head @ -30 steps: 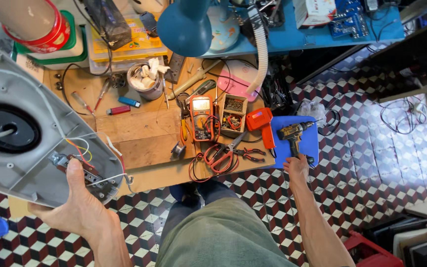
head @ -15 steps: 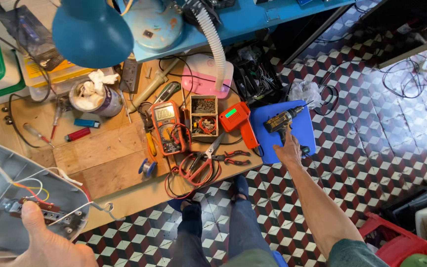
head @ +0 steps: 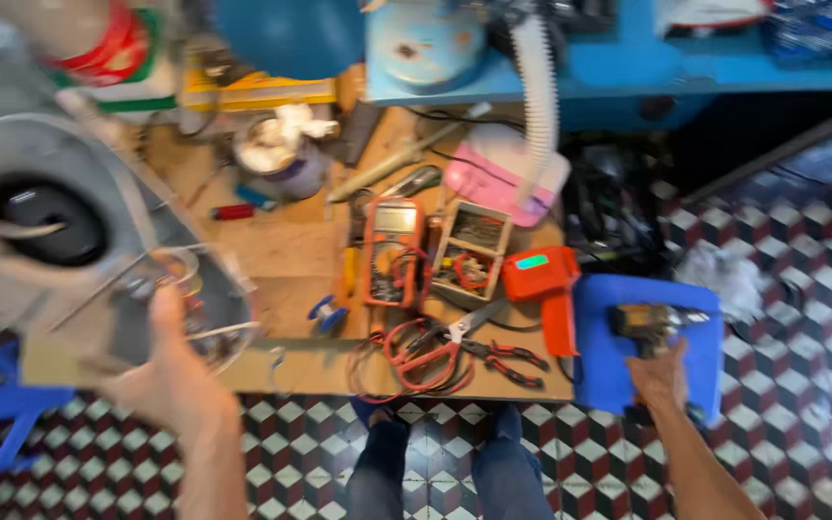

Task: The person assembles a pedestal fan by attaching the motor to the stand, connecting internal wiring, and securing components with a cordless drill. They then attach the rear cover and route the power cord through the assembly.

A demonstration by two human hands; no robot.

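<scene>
Head view, looking straight down, and the picture is smeared with motion. The left hand (head: pixel 170 380) comes up from the bottom edge, fingers spread wide against the underside of a large grey appliance housing (head: pixel 60 241). It's smooth moulded plastic with a rounded edge, a dark round opening (head: pixel 45 223) sunk in its face, and loose thin wires (head: pixel 190 289) spilling out beside the thumb. The housing fills the left of the frame, hanging over the near-left corner of the wooden bench (head: pixel 281 255), a plain, pale, scuffed board.

Over on the right, the right hand (head: pixel 660 377) reaches to a cordless drill (head: pixel 652 323), a dark, stubby, pistol-shaped tool lying on a flat blue plastic stool seat (head: pixel 599 366) just beside the bench's right end. The hand is at the drill's handle; whether the fingers have closed round it I cannot tell through the blur.

On the bench between the hands: an orange multimeter (head: pixel 392 252), boxy with a grey screen, red leads (head: pixel 416 358) coiled in loops by the near edge, and pliers with red grips (head: pixel 493 351). A small compartment box (head: pixel 472 252) of bits sits beside the meter, with a bright orange angular tool (head: pixel 543 284) at the right edge. A ribbed white hose (head: pixel 539 96) runs down from a blue shelf (head: pixel 628 72). Below is a red, white and black chequered tile floor (head: pixel 782 289), with dark trouser legs (head: pixel 455 462).
</scene>
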